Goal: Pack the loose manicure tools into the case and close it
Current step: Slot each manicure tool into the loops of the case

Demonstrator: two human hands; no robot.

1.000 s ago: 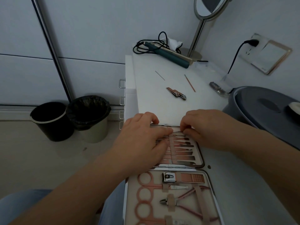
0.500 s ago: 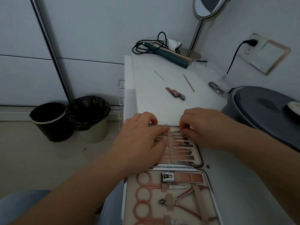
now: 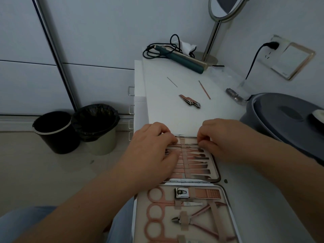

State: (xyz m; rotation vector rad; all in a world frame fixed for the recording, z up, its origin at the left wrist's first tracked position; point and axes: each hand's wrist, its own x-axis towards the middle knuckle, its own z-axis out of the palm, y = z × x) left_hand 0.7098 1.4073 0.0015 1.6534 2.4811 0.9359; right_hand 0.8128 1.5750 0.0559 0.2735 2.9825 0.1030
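Note:
The manicure case (image 3: pixel 219 174) lies open on the white tabletop, both halves filled with rose-gold tools under elastic straps. My left hand (image 3: pixel 150 151) lies on the left side of the far half, its fingers resting across the tools. My right hand (image 3: pixel 219 139) pinches a thin metal tool (image 3: pixel 191 146) at the top row of that half. Three loose tools lie farther back: a folded nail clipper (image 3: pixel 190 102), a thin rose-gold stick (image 3: pixel 204 89) and a fine needle-like pick (image 3: pixel 172 82).
A green hair straightener (image 3: pixel 182 61) with coiled cord and a stand mirror (image 3: pixel 209 50) sit at the table's far end. A grey round bin lid (image 3: pixel 287 116) is on the right. Two waste bins (image 3: pixel 75 128) stand on the floor left.
Both hands stay on the far half of the case; the fingers have shifted only slightly along the top row of tools.

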